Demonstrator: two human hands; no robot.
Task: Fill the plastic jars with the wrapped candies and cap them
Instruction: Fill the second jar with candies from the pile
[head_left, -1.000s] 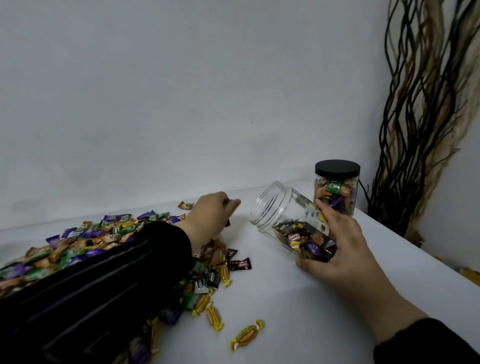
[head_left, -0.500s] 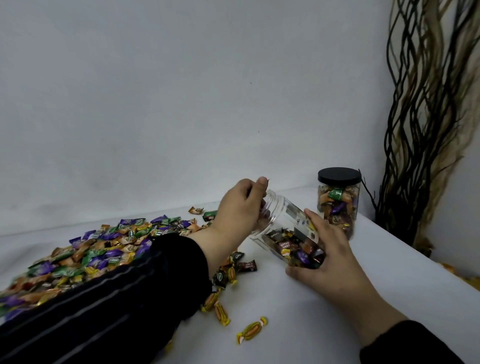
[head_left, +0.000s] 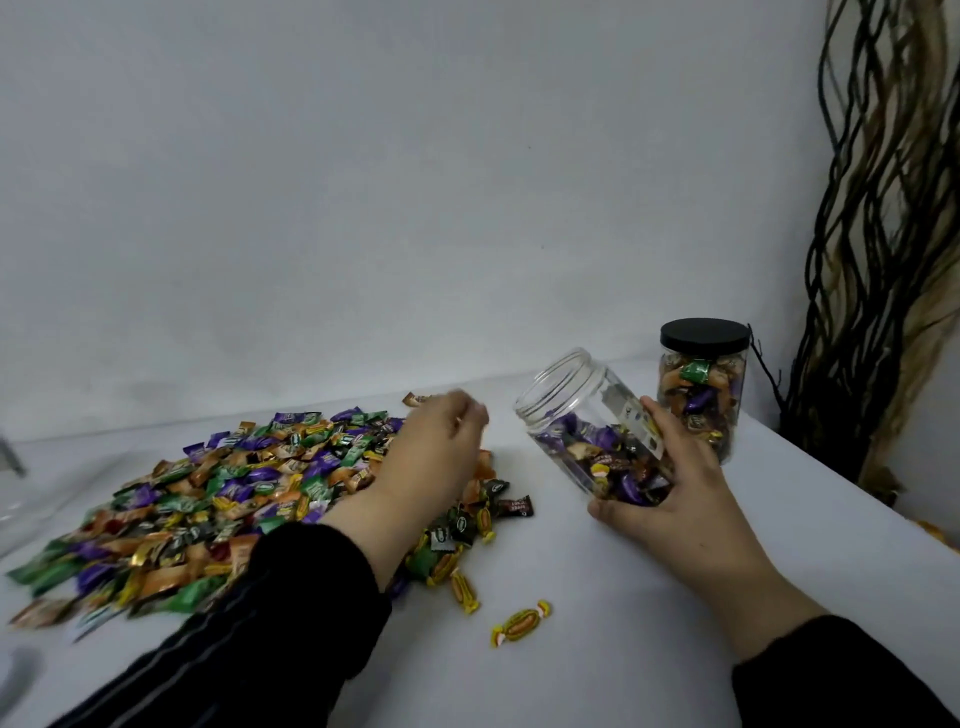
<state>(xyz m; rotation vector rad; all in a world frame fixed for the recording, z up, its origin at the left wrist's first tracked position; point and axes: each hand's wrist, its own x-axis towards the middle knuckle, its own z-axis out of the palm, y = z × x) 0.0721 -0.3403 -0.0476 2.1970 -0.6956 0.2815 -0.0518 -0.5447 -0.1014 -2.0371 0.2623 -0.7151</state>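
Right hand (head_left: 670, 488) grips the tilted open jar (head_left: 587, 421), mouth toward upper left.
Left hand (head_left: 436, 457) over the candy pile (head_left: 218, 499), blurred; can't tell whether its fingers hold anything.

Clear glossy plastic jar (head_left: 582, 415), shiny foil-like candy wrappers (head_left: 218, 499), matt black lid (head_left: 704, 333), smooth white table (head_left: 597, 649).

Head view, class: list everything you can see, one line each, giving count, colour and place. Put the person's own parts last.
Candy pile: many, purple, green, orange, left on the table.
Stray candy: one, yellow-orange, alone in front of the pile.
Open jar: one, clear, tilted, partly filled, centre-right.
Capped jar: one, clear with black lid, full, behind the open jar.
Table: one, white.
Twigs: a bundle, dark and tan, far right.
Left hand: blurred, over the pile's right edge.
Right hand: grip around the open jar.
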